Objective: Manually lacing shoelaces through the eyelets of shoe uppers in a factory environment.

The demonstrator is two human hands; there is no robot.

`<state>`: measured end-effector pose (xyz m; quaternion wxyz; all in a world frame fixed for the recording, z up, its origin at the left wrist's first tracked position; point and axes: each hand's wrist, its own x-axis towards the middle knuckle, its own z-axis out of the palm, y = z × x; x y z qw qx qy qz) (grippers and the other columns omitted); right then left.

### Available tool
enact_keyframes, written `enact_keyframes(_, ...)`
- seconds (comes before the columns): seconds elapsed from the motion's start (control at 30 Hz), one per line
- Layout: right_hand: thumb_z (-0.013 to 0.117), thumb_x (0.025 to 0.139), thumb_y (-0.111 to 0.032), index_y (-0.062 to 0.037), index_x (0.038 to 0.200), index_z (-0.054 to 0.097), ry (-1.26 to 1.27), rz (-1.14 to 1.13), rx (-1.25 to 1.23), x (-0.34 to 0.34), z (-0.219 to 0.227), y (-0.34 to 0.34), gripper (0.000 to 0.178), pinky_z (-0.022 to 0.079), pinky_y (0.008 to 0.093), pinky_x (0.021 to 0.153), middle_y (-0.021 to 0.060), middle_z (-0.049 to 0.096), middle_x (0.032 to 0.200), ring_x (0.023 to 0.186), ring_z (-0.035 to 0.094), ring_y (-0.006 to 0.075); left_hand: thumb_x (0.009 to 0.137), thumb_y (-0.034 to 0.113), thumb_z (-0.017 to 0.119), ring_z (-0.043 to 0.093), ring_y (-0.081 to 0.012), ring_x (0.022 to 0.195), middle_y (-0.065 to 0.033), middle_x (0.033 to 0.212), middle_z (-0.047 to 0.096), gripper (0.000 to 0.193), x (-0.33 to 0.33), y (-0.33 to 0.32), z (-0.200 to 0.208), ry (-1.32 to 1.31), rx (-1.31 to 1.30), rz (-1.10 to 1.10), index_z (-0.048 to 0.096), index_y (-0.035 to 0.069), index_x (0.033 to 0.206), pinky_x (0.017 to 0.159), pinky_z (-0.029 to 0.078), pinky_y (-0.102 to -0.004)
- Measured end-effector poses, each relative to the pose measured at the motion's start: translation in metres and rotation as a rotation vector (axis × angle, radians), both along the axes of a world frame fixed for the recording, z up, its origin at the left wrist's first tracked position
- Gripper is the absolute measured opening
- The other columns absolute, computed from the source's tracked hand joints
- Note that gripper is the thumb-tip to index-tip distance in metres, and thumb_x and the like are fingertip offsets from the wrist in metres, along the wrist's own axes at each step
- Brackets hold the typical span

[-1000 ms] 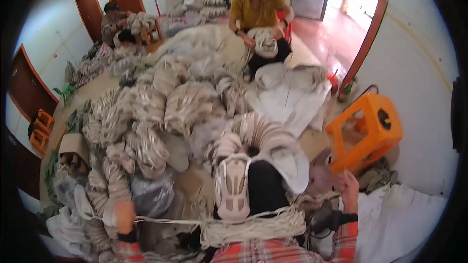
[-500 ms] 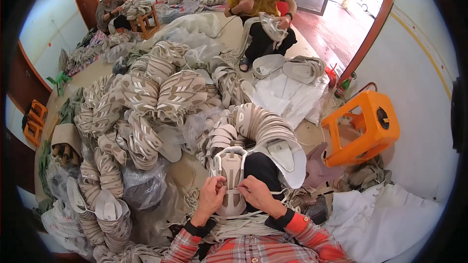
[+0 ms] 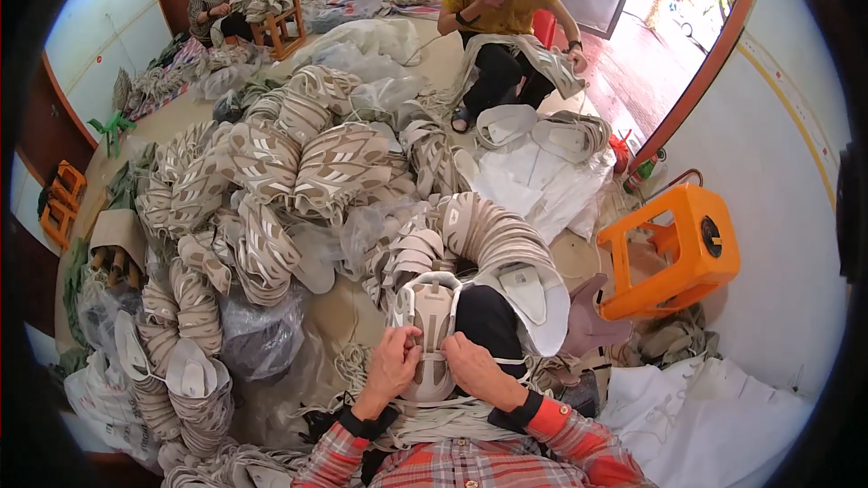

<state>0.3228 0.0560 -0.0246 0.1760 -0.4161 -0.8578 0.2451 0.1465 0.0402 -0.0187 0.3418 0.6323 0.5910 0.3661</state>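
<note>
In my lap stands a beige-and-white shoe upper [image 3: 432,307], its toe toward me. My left hand [image 3: 391,369] is closed at its left edge, thumb and fingers pinched together. Across from it, my right hand [image 3: 481,370] pinches a pale shoelace [image 3: 510,361] at the right edge; the lace's end by the fingertips is too small to make out. A heap of loose laces [image 3: 434,423] lies across my lap below the upper. A long curved stack of nested shoe uppers [image 3: 493,233] leans beyond my right knee.
Large piles of stacked uppers [image 3: 339,167] and clear plastic bags [image 3: 264,339] fill the left and middle floor. An orange stool [image 3: 683,244] lies on its side at right, near white sheeting [image 3: 696,411]. A co-worker [image 3: 502,14] sits ahead with an upper.
The view has shifted slightly. My right hand has turned and its fingers are more curled at the upper's edge. The co-worker ahead has raised one hand and moved the upper to the right.
</note>
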Motion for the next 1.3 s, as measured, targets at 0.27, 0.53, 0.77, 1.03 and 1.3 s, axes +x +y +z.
enact_keyframes(0.27, 0.051, 0.068, 0.002, -0.0001, 0.088, 0.047, 0.040, -0.084, -0.070, -0.023, -0.016, -0.004, 0.020, 0.046, 0.0424, 0.064, 0.0168, 0.047, 0.084, 0.075, 0.052, 0.0347, 0.076, 0.000, 0.053, 0.052, -0.0270, 0.078, -0.0119, 0.087, 0.047, 0.029, -0.004, -0.003, -0.014, 0.023, -0.001, -0.030, 0.051, 0.006, 0.103, 0.067, 0.043, -0.0351)
enact_keyframes(0.53, 0.049, 0.078, 0.000, -0.0021, 0.088, 0.049, 0.173, -0.175, -0.152, -0.014, 0.010, -0.008, 0.010, 0.045, 0.0412, 0.067, 0.0172, 0.050, 0.085, 0.076, 0.053, 0.0360, 0.076, 0.000, 0.053, 0.051, -0.0279, 0.080, -0.0126, 0.088, 0.046, 0.028, -0.009, -0.006, -0.005, -0.018, 0.050, -0.092, 0.050, 0.005, 0.103, 0.070, 0.043, -0.0352)
enact_keyframes(0.77, 0.057, 0.076, -0.001, -0.0001, 0.088, 0.049, 0.369, -0.300, -0.340, -0.026, -0.008, 0.001, 0.014, 0.047, 0.0324, 0.061, 0.0136, 0.057, 0.075, 0.067, 0.058, 0.0258, 0.076, 0.001, 0.055, 0.050, -0.0338, 0.085, -0.0161, 0.092, 0.046, 0.022, -0.012, 0.000, -0.003, 0.109, 0.032, -0.183, 0.048, 0.004, 0.097, 0.072, 0.043, -0.0389)
enact_keyframes(1.03, 0.065, 0.076, -0.009, -0.0022, 0.104, 0.051, 0.156, -0.180, -0.752, 0.052, 0.065, 0.011, 0.032, 0.042, 0.0239, 0.048, 0.0035, 0.056, 0.070, 0.053, 0.051, 0.0093, 0.071, 0.000, 0.048, 0.047, -0.0349, 0.079, -0.0169, 0.084, 0.047, 0.015, -0.108, 0.035, -0.020, 0.640, 0.312, -0.192, 0.047, -0.001, 0.086, 0.068, 0.039, -0.0411)
enact_keyframes(1.3, 0.064, 0.080, -0.017, -0.0044, 0.119, 0.045, 0.277, 0.086, -1.112, 0.073, 0.141, -0.015, 0.045, 0.042, 0.0228, 0.052, 0.0051, 0.059, 0.079, 0.059, 0.054, 0.0106, 0.090, 0.009, 0.044, 0.044, -0.0190, 0.051, -0.0047, 0.062, 0.040, 0.004, -0.121, 0.083, 0.094, -1.202, 0.051, 0.681, 0.044, 0.006, 0.088, 0.049, 0.038, -0.0306)
